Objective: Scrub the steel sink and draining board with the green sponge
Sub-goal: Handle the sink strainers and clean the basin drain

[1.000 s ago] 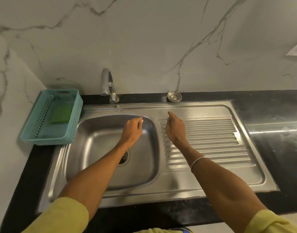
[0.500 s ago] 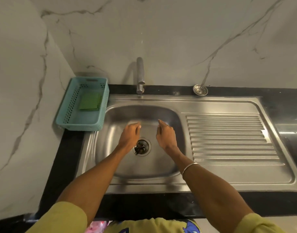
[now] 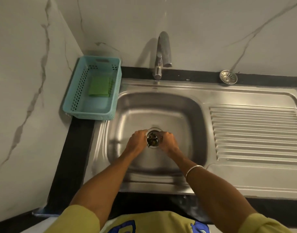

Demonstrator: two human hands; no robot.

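Both our hands are down in the sink, one at each side of the drain in the middle of the bowl floor. Left hand at the drain's left rim, right hand at its right rim, fingers curled in toward the rim. We cannot tell whether either hand actually grips the rim or only touches it. Dark scraps sit in the drain opening.

The green sponge lies flat in the teal basket on the counter, left of the sink in the far corner, well apart from both hands. The draining board runs off to the right. Tap stands at the far edge; a loose strainer lies on the far ledge to its right. A bangle circles the right wrist.
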